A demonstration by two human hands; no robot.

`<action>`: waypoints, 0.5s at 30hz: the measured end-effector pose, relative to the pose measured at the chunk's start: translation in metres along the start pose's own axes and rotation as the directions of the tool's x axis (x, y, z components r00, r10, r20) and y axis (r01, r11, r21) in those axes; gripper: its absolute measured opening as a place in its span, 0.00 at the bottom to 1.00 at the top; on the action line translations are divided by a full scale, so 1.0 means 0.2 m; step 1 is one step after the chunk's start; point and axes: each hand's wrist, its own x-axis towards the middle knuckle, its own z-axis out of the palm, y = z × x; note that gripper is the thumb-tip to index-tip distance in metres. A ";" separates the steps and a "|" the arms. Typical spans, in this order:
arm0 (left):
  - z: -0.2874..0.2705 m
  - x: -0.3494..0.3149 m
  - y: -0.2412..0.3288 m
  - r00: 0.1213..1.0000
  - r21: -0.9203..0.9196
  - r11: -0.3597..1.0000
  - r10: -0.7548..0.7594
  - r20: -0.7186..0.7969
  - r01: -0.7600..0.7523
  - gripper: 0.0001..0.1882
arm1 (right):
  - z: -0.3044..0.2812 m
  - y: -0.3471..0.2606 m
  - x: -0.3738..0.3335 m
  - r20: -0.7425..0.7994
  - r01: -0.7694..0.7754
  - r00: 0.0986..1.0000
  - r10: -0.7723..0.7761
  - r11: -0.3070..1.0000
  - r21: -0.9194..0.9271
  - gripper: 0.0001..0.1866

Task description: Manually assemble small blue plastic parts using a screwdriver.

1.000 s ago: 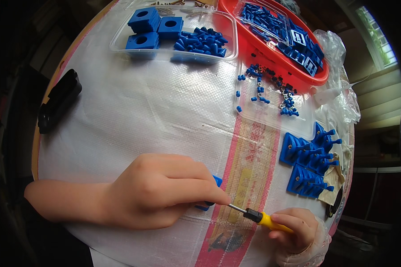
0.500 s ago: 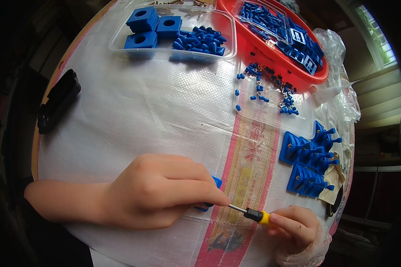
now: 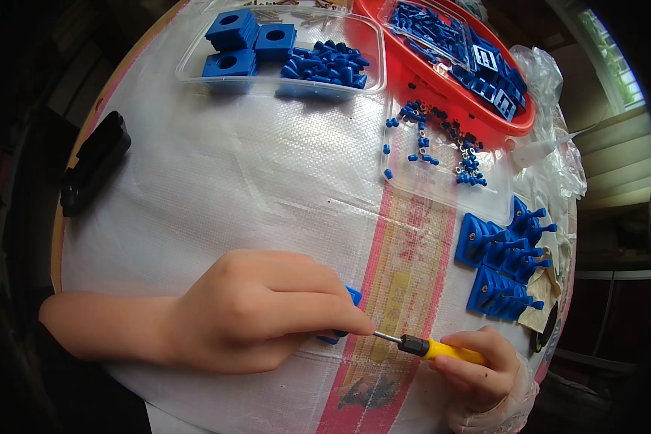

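My left hand [image 3: 260,311] is closed over a blue plastic piece [image 3: 354,295] lying low on the table; only small edges of it stick out past the fingers. The index fingertip reaches the metal shaft of a screwdriver [image 3: 435,350] with a yellow handle and a black collar. The shaft points left toward the blue piece, and its tip is hidden behind that finger. With thumb and fingers around the handle's rear, my right hand [image 3: 484,369] holds the screwdriver level.
Finished-looking blue assemblies [image 3: 502,260] stand at the right. A clear tub [image 3: 188,69] with square blue plates and cones sits far left of a red basin [image 3: 383,43]. Small blue caps and rings lie on a clear lid [image 3: 441,192]. A black case [image 3: 97,163] rests at the left edge.
My right hand's fingers have shifted on the handle, so more of the yellow shows. The left hand stays nearly still.
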 end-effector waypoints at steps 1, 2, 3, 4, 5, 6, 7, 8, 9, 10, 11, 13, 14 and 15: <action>0.00 0.00 0.00 1.000 -0.002 1.000 -0.001 0.002 0.001 0.16 | 0.00 0.00 0.00 0.004 0.000 1.000 0.000 1.000 0.003 0.20; 0.00 0.00 0.00 1.000 -0.002 1.000 -0.002 0.001 0.002 0.17 | 0.00 0.00 0.00 0.011 -0.003 1.000 0.003 1.000 0.011 0.20; 0.00 0.00 0.00 1.000 -0.002 1.000 -0.002 -0.001 0.002 0.17 | 0.00 0.00 0.00 0.018 -0.006 1.000 0.005 1.000 0.019 0.20; 0.00 0.00 0.00 1.000 -0.003 1.000 -0.003 -0.002 0.003 0.17 | -0.01 -0.01 0.01 0.029 -0.012 1.000 0.011 0.999 0.031 0.20; 0.00 0.00 0.00 1.000 -0.003 1.000 -0.004 -0.003 0.004 0.17 | -0.01 -0.02 0.02 0.041 -0.019 0.999 0.017 0.999 0.044 0.20; 0.00 0.00 0.00 1.000 -0.003 1.000 -0.005 -0.003 0.005 0.17 | -0.01 -0.03 0.02 0.057 -0.064 0.997 0.059 0.994 0.085 0.20; 0.00 0.00 0.00 1.000 -0.002 1.000 -0.005 -0.003 0.005 0.17 | -0.01 -0.04 0.02 0.075 -0.109 0.992 0.100 0.986 0.125 0.20; 0.00 0.00 0.00 1.000 -0.002 1.000 -0.006 -0.004 0.006 0.17 | -0.01 -0.04 0.02 0.096 -0.154 0.986 0.140 0.974 0.164 0.20; 0.00 0.00 0.00 1.000 -0.002 1.000 -0.006 -0.005 0.006 0.17 | -0.01 -0.04 0.02 0.083 -0.136 0.989 0.125 0.980 0.146 0.20; 0.00 0.00 0.00 1.000 -0.002 1.000 -0.007 -0.006 0.007 0.17 | -0.01 -0.04 0.02 0.070 -0.118 0.991 0.110 0.985 0.129 0.20; 0.00 0.00 0.00 1.000 -0.004 1.000 -0.006 -0.006 0.006 0.17 | -0.01 -0.04 0.03 0.058 -0.102 0.994 0.096 0.989 0.109 0.21; 0.00 0.00 0.00 1.000 -0.008 1.000 -0.005 -0.005 0.004 0.17 | -0.01 -0.02 0.01 0.045 -0.046 0.998 0.043 0.996 0.074 0.21; 0.00 0.00 0.00 1.000 -0.006 1.000 -0.005 -0.003 0.005 0.17 | -0.01 -0.01 0.00 0.039 -0.018 0.999 0.015 0.998 0.057 0.22; 0.00 0.00 0.00 1.000 -0.003 1.000 -0.006 -0.001 0.006 0.17 | -0.01 -0.01 0.00 0.038 -0.029 0.999 0.027 0.998 0.062 0.22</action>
